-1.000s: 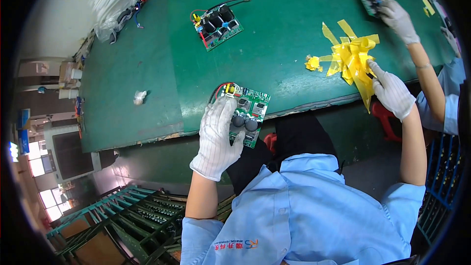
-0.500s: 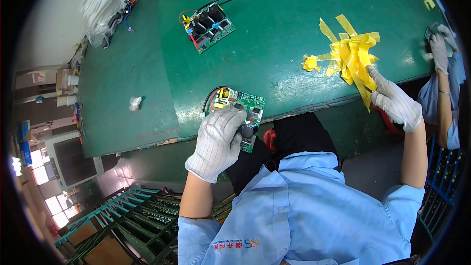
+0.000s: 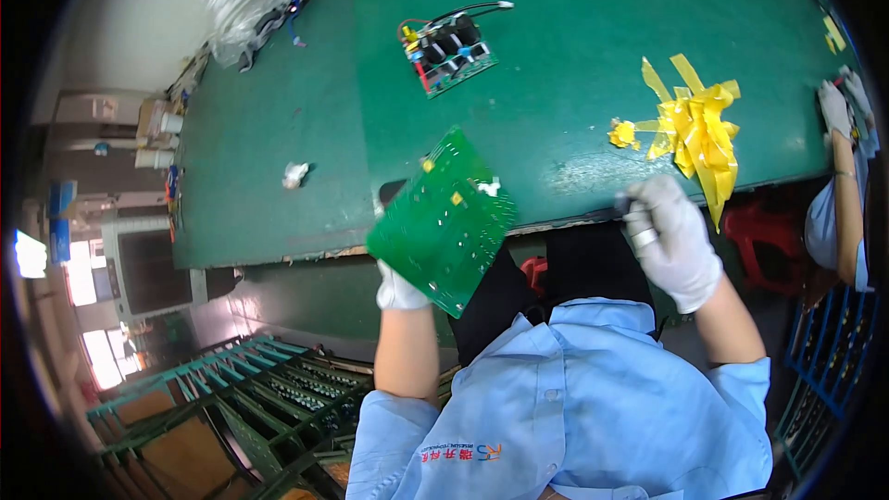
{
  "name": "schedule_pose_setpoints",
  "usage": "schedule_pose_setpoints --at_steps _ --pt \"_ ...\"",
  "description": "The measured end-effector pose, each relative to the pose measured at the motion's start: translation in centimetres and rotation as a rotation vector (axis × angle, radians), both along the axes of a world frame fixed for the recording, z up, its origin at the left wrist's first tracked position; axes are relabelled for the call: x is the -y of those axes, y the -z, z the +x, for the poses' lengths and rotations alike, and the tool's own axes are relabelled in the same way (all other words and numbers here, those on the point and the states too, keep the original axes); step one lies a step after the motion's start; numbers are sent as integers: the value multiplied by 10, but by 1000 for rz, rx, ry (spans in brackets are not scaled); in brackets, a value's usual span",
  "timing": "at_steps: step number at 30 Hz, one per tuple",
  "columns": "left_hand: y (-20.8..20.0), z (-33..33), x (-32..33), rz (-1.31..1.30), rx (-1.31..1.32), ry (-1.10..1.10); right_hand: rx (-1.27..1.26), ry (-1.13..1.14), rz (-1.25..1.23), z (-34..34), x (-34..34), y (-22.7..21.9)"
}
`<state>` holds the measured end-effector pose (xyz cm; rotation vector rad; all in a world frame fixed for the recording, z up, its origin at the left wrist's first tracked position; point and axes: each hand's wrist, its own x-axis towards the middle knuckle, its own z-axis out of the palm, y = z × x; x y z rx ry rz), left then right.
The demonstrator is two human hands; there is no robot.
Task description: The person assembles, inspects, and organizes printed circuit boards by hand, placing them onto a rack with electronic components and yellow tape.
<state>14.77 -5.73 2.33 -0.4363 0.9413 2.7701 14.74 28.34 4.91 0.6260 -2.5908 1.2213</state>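
Now the left hand (image 3: pixel 398 291) is holding the circuit board (image 3: pixel 443 231) over the table edge (image 3: pixel 567 221), ideally firmly by its rim, while the right hand (image 3: pixel 676 245) is gripping a small dark object (image 3: pixel 624 203).

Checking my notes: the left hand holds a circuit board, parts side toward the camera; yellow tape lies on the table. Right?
Wrong side: in the head view, the left hand holds the circuit board underside toward the camera. Otherwise correct.
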Motion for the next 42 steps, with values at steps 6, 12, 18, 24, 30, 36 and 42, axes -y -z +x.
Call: schedule_pose_setpoints --at_steps 6,12,18,24,30,36,42 --pt "34 -13 -31 -316 32 -164 -3 22 -279 -13 92 30" --pt "58 -10 -23 -43 -19 -75 -37 -45 -248 -27 134 46" --pt "104 -10 -7 95 -40 54 19 -66 -139 -22 148 43" --pt "116 -8 -7 359 -90 148 87 -22 -150 -18 150 40" --pt "116 -4 -8 208 -11 94 117 -21 -167 -16 150 41" --pt "113 -2 -12 127 -27 72 110 7 -157 -14 152 48" --pt "119 -2 -2 63 -110 78 96 51 -180 -14 159 36"
